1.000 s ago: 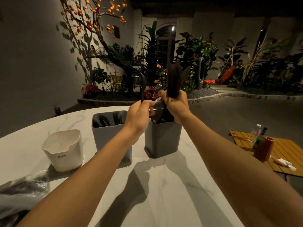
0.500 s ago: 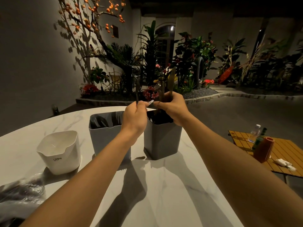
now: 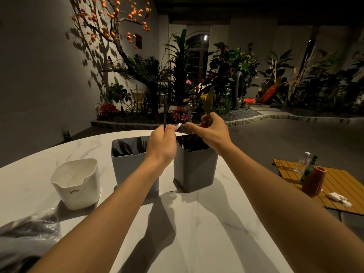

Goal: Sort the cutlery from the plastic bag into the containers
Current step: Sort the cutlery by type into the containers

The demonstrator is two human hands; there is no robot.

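Observation:
Three containers stand on the marble table (image 3: 197, 233): a white one (image 3: 77, 184) at left, a light grey one (image 3: 130, 160) holding black forks, and a dark grey one (image 3: 195, 166) holding black cutlery. My left hand (image 3: 161, 146) is closed on a thin black utensil (image 3: 165, 113) that points up, between the two grey containers. Just above the dark grey container's rim, my right hand (image 3: 211, 133) grips a black knife (image 3: 207, 103) held upright. The plastic bag (image 3: 25, 233) with dark cutlery lies at the near left edge.
A low wooden side table (image 3: 338, 186) to the right carries a brown cylinder (image 3: 314, 181), a bottle and crumpled tissue. Plants and a gravel bed fill the background beyond the table's far edge.
My right hand has lowered the bundle of black knives into the dark grey container and now holds just one above it. My left hand stays raised with its utensil.

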